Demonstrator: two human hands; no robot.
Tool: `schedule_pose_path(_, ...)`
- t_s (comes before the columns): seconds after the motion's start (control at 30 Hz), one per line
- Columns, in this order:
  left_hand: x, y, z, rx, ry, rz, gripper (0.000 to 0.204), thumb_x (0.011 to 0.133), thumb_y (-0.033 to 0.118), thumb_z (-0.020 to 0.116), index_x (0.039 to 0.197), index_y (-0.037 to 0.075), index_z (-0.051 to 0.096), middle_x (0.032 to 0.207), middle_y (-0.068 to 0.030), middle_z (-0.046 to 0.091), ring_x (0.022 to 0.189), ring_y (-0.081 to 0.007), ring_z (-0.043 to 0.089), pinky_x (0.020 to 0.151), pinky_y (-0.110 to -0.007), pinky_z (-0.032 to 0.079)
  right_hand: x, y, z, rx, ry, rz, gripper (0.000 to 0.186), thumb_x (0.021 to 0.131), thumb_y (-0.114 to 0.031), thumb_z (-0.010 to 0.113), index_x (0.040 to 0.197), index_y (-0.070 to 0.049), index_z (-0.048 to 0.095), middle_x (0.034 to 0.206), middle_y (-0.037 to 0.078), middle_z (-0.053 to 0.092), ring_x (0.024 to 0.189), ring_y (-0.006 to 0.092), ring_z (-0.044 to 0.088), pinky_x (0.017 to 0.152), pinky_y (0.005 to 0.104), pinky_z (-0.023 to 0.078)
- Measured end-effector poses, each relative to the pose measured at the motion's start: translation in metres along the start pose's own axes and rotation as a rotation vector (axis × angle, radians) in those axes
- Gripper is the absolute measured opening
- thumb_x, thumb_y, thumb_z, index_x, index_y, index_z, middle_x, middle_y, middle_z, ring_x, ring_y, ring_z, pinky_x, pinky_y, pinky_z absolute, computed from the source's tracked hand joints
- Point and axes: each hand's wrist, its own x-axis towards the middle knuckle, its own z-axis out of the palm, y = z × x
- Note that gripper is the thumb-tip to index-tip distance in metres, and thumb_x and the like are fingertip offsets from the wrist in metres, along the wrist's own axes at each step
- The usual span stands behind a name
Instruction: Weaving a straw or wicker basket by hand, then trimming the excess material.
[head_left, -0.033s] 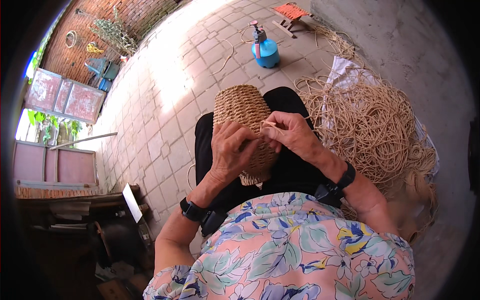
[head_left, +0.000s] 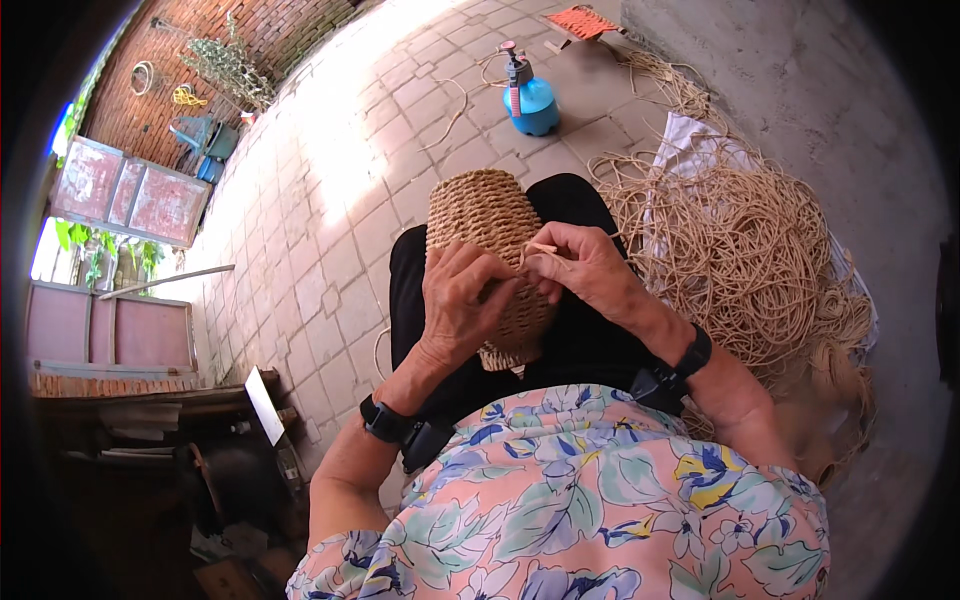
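Observation:
A tan basket (head_left: pixel 482 205), woven from twisted cord, lies across my lap between my dark-trousered knees (head_left: pixel 575 200). My left hand (head_left: pixel 465 295) is closed against its side, fingers bent, with thumb and forefinger close to the weave. Opposite it, my right hand (head_left: pixel 585 268) pinches a short piece of pale cord (head_left: pixel 543 247) at the basket wall. The fingertips of both hands nearly meet there. The hands cover part of the weave, so how the cord runs into it is hidden.
A big tangled heap of tan cord (head_left: pixel 745 255) lies on white cloth (head_left: pixel 685 140) at my right. Ahead on the paving stand a blue pump sprayer (head_left: pixel 532 105) and an orange-topped folding stool (head_left: pixel 583 22). Dark clutter and a white board (head_left: pixel 264 405) are at the left.

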Motion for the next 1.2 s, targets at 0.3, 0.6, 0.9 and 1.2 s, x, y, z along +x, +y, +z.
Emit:
schedule_pose_path(0.3, 0.004, 0.001, 0.003, 0.044, -0.012, -0.033, 0.021, 0.072, 0.012, 0.082, 0.076, 0.009, 0.062, 0.074, -0.0023, 0.059, 0.073, -0.0228, 0.057, 0.072, -0.036, 0.039, -0.002, -0.004, 0.002, 0.171, 0.033, -0.059, 0.008, 0.098, -0.006, 0.062, 0.105, -0.002, 0.062, 0.089, 0.000, 0.065, 0.080, 0.0039, 0.060, 0.072, 0.0201, 0.053)
schedule_pose_path(0.6, 0.003, 0.002, 0.006, 0.071, 0.010, -0.061, 0.021, 0.070, 0.009, 0.080, 0.076, 0.009, 0.061, 0.074, -0.0024, 0.060, 0.072, -0.0227, 0.057, 0.074, -0.036, 0.040, -0.001, 0.008, 0.004, -0.191, 0.041, -0.177, 0.018, 0.091, -0.013, 0.074, 0.096, -0.001, 0.062, 0.084, -0.001, 0.061, 0.079, 0.0045, 0.056, 0.068, 0.0224, 0.049)
schedule_pose_path(0.9, -0.007, 0.001, 0.000, -0.032, 0.082, 0.039, 0.021, 0.069, -0.001, 0.078, 0.083, 0.011, 0.068, 0.081, -0.0009, 0.064, 0.077, -0.0208, 0.059, 0.073, -0.035, 0.040, -0.005, -0.002, 0.004, -0.123, 0.145, 0.013, 0.013, 0.093, -0.011, 0.065, 0.087, -0.001, 0.062, 0.070, -0.003, 0.057, 0.065, 0.0027, 0.051, 0.056, 0.0231, 0.043)
schedule_pose_path(1.2, -0.024, -0.004, -0.011, 0.101, 0.014, 0.193, 0.026, 0.068, 0.000, 0.079, 0.087, 0.015, 0.070, 0.086, 0.0011, 0.067, 0.077, -0.0192, 0.056, 0.073, -0.034, 0.038, 0.001, 0.014, 0.003, -0.240, 0.227, -0.071, 0.015, 0.091, -0.012, 0.065, 0.085, 0.001, 0.062, 0.067, 0.004, 0.059, 0.063, 0.0080, 0.054, 0.057, 0.0284, 0.045)
